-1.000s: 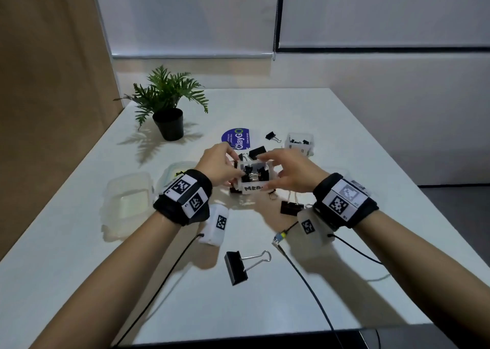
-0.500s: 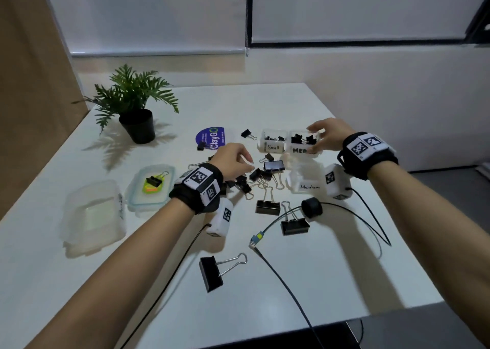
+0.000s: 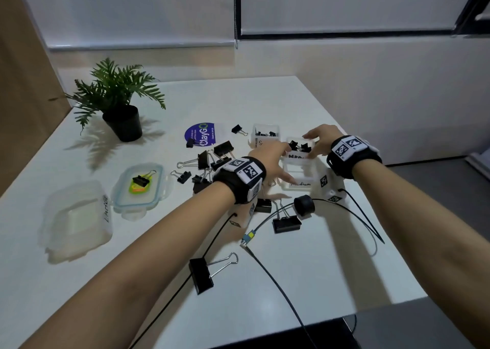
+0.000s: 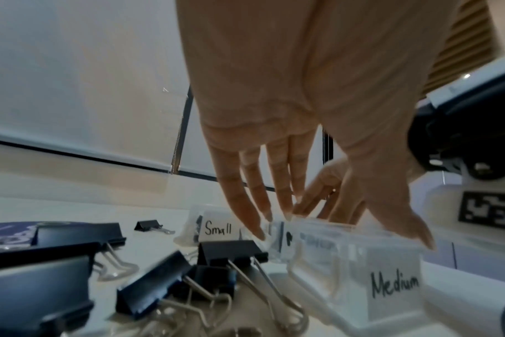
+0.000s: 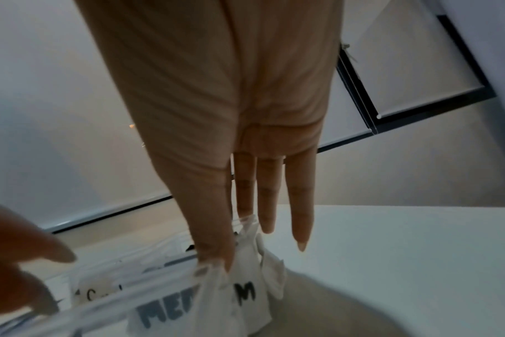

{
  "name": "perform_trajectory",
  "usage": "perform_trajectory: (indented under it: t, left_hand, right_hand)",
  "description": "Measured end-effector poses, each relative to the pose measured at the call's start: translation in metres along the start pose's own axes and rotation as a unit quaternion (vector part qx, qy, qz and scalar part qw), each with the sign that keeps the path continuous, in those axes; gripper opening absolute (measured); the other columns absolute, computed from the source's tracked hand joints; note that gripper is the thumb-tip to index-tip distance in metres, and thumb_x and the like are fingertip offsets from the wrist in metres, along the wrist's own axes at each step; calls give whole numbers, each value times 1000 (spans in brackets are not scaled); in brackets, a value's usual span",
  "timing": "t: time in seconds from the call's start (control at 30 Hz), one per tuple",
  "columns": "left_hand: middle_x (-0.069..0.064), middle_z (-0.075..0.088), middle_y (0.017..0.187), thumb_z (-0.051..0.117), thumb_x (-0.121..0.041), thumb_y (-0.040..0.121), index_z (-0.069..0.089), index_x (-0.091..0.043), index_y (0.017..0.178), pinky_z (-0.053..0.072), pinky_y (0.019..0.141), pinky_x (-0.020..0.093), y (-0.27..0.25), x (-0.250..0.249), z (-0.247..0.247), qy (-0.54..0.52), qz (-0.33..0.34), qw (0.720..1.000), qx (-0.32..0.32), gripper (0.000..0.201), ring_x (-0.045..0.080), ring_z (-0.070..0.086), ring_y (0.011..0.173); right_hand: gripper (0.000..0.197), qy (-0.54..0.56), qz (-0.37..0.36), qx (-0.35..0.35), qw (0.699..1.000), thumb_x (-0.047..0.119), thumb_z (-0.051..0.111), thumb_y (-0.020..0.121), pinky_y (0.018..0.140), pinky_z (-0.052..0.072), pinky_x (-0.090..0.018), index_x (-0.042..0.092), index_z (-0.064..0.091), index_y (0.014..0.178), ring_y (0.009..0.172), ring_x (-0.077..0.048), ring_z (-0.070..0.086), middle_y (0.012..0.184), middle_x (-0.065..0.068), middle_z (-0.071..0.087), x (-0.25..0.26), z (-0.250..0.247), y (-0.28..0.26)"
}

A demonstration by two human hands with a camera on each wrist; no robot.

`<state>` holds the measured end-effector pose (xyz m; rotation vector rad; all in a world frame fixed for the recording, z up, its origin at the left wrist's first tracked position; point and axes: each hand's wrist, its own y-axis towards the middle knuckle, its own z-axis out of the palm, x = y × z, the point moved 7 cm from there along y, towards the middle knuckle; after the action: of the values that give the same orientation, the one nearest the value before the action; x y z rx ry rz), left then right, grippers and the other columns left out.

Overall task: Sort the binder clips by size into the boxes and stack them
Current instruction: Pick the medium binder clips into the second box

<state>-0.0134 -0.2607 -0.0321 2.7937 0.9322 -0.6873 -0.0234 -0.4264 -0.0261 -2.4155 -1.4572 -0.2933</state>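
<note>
A clear box marked "MEDIUM" (image 3: 299, 155) (image 5: 188, 312) with black binder clips inside is held just above the table. My right hand (image 3: 313, 142) (image 5: 231, 246) pinches its right rim between thumb and forefinger. My left hand (image 3: 283, 160) (image 4: 340, 237) reaches over from the left, its straight fingers touching the box's left end (image 4: 317, 246). A second clear piece labelled "Medium" (image 3: 301, 184) (image 4: 389, 289) lies just in front of it. The "Small" box (image 3: 266, 136) (image 4: 216, 228) stands behind to the left. Loose black clips (image 3: 209, 160) (image 4: 159, 280) lie left of my left wrist.
More clips lie nearer me (image 3: 286, 222) (image 3: 201, 271). A "Large" tub (image 3: 77, 216) and a lid (image 3: 122, 203) bearing one clip sit at the left. A potted plant (image 3: 122, 104) stands at the back left. A black puck (image 3: 304, 205) and cables run toward the front edge.
My left hand has left the clip pile and moved right onto the medium box. My right hand has brought that box slightly nearer, behind the piece labelled "Medium".
</note>
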Motion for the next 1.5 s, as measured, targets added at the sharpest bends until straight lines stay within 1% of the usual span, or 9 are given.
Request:
perform_trajectory:
  t: [0.2,0.47,0.7,0.93,1.07,1.2,1.3,1.4,1.5]
  left_hand:
    - [0,61,115,84,-46,64,52,-16,128,47,77,30,7,3,10,35,-31,999,5,77,20,59,104]
    - [-2,61,101,90,-37,57,55,-18,113,53,77,32,-8,-3,0,3,-10,1000,3,69,16,60,90]
    - [-2,64,101,92,-36,52,61,-14,109,56,72,25,-78,42,-63,-99,-35,993,-56,68,13,67,84]
    - [-3,66,103,94,-28,47,63,-19,104,55,64,19,-156,103,-67,-101,-87,991,-7,65,9,69,83]
    - [-5,64,105,95,-32,46,62,-21,102,57,77,34,-172,117,-54,-67,-110,992,4,66,9,68,83]
    - [-10,61,107,93,-43,43,59,-25,106,56,79,31,-174,121,-47,-70,-126,989,23,74,8,66,87]
    - [-11,62,102,86,-55,45,58,-24,113,53,77,25,-165,113,-69,-102,-121,986,-45,79,8,64,87]
    - [-2,66,100,82,-43,67,65,-19,106,52,78,28,-137,99,-90,-63,-73,987,-126,49,14,63,87]
    - [-4,62,99,73,-30,81,69,-22,100,48,83,34,-98,78,-84,73,-10,991,-109,22,15,58,97]
  right_hand:
    - [72,-18,5,-2,1000,10,82,71,107,38,-30,11,53,137,130,-23,49,140,-7,54,1,1,0]
    - [78,-27,16,-2,1000,11,85,67,105,41,-32,10,51,138,129,-27,50,140,-11,53,7,1,-5]
    - [72,-78,12,2,997,13,75,81,108,38,-36,15,42,145,132,-29,45,144,-13,47,7,8,-9]
    - [70,-179,18,42,983,27,60,94,109,36,-39,9,24,151,136,-33,38,150,-15,37,15,12,-11]
    - [68,-210,6,39,977,28,64,90,104,41,-43,4,31,144,129,-38,44,145,-21,36,34,16,-19]
    - [62,-185,-56,-65,979,26,62,88,105,35,-51,13,36,143,135,-36,31,148,-16,30,72,5,-29]
    - [53,-164,-146,-102,970,24,65,86,103,38,-51,25,49,137,132,-30,35,143,-9,40,111,3,-38]
    - [37,-194,-180,-61,962,24,73,80,100,34,-48,37,66,115,127,-26,38,132,-3,48,134,17,-47]
    - [36,-231,-163,-30,959,24,76,76,101,31,-48,42,69,107,127,-24,35,127,-2,48,137,34,-51]
